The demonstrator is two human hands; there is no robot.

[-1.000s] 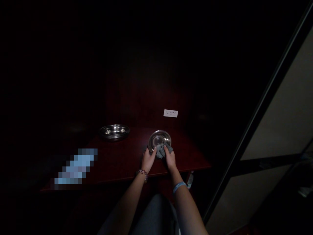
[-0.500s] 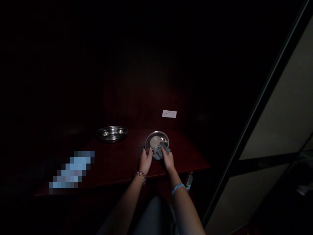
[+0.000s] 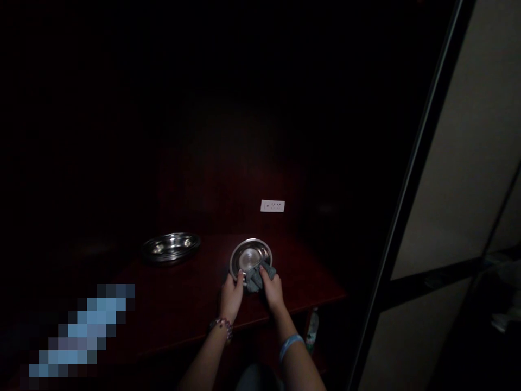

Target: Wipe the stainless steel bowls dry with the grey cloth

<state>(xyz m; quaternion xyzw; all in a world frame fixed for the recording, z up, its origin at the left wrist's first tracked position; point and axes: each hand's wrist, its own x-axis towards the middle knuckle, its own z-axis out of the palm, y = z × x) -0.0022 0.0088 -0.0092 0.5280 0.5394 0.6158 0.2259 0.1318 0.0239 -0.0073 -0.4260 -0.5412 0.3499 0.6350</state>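
Note:
A small round steel plate point(image 3: 249, 254) lies on a dark red table point(image 3: 187, 293) in a dim room. My left hand point(image 3: 232, 291) grips the plate's near left rim with curled fingers. My right hand point(image 3: 272, 287) presses a crumpled grey cloth point(image 3: 257, 277) against the plate's near edge, fingers closed over the cloth. A bead bracelet sits on my left wrist and a light blue band on my right.
A stack of steel plates point(image 3: 171, 247) rests on the table to the left. A white socket panel point(image 3: 272, 206) is on the dark wall behind. A dark frame with pale panels point(image 3: 407, 190) runs along the right. A bottle point(image 3: 311, 326) stands under the table's right edge.
The cloth and my right hand have slid left along the plate's near edge. The view has tilted, so everything sits lower and further left in the picture.

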